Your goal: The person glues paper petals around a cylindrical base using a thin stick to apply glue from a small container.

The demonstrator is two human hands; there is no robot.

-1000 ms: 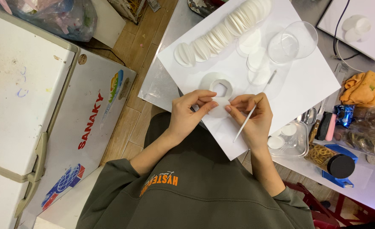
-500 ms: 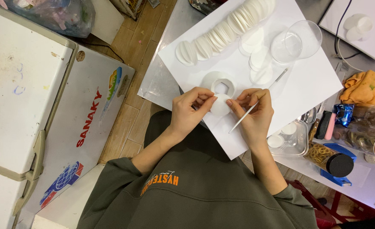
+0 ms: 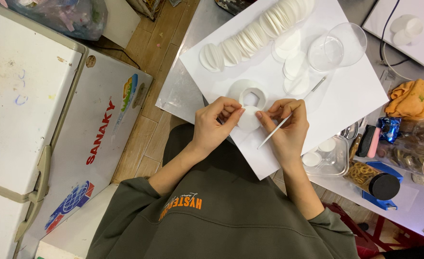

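Both my hands meet over a white board (image 3: 346,96) on the table. My left hand (image 3: 216,122) and my right hand (image 3: 286,127) together pinch a small round white disc (image 3: 249,118) between their fingertips. A thin white stick (image 3: 275,130) lies across my right palm, held by its fingers. Just beyond the disc sits a white ring with a hole in its middle (image 3: 248,93). A long row of white discs on edge (image 3: 255,33) runs along the far side of the board, with a few flat discs (image 3: 296,67) beside it.
A clear round dish (image 3: 339,45) stands on the board at the far right. To the right are an orange cloth (image 3: 413,98), jars (image 3: 413,144), a black-lidded jar (image 3: 372,180) and a clear tub of white pieces (image 3: 324,156). A white chest freezer (image 3: 39,110) stands on my left.
My hands have shifted slightly and the disc sits more squarely between the fingertips; the stick has tilted a little in my right hand.
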